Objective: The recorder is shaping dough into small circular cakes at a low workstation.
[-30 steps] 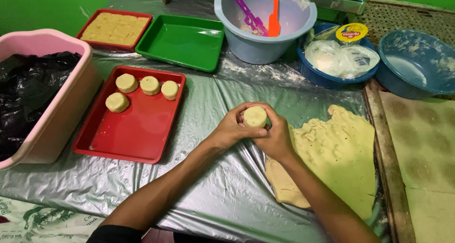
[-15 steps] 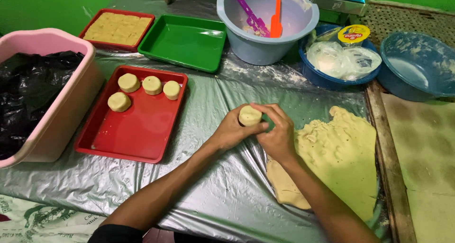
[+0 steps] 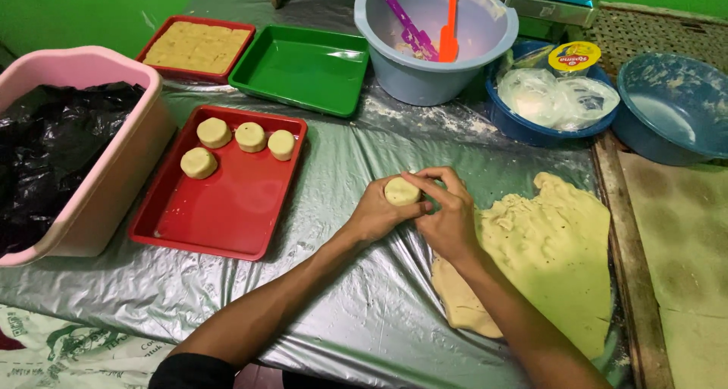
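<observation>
Right at the middle of the plastic sheet, both hands close around one dough round. The left hand cups it from below and the side, and the right hand curls its fingers over the far edge. The round sits with its flat pale face turned up toward the camera; it looks about as wide as long, so no long axis can be told, and its underside is hidden by the palms.

Just right of the hands lies a flat sheet of dough, its lower edge partly covered by the right forearm. Left of the hands, a red tray holds four shaped rounds in its far end. Beyond that tray, a second red tray is filled with a yellow slab, and a green tray stands beside it. A pink tub left of the red tray is lined with black plastic and cut off by the frame. Behind the hands, a grey bucket holds a purple and an orange utensil; its contents are hard to make out. A blue bowl holds clear plastic bags.
</observation>
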